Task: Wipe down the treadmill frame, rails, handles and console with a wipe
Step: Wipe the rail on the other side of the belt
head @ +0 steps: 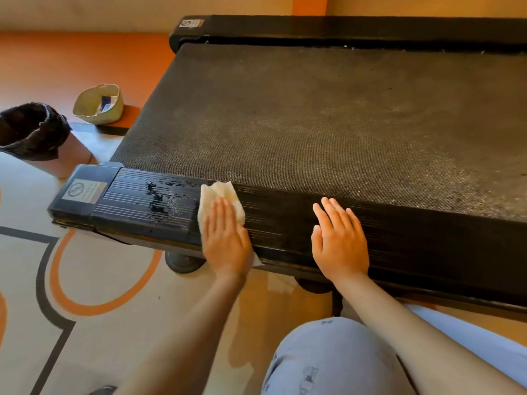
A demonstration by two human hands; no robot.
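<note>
A black treadmill lies across the view, with its ribbed near side rail running left to right and the dusty running belt behind it. My left hand presses a white wipe flat on the rail with straight fingers. Left of the wipe the rail shows wet droplets. My right hand rests flat on the same rail, fingers straight, holding nothing. The far side rail runs along the wall.
A cream basket with small items stands on the floor at the left, and a bin with a black liner stands nearer. The rail's end cap carries a warning sticker. My knee in grey trousers is at the bottom.
</note>
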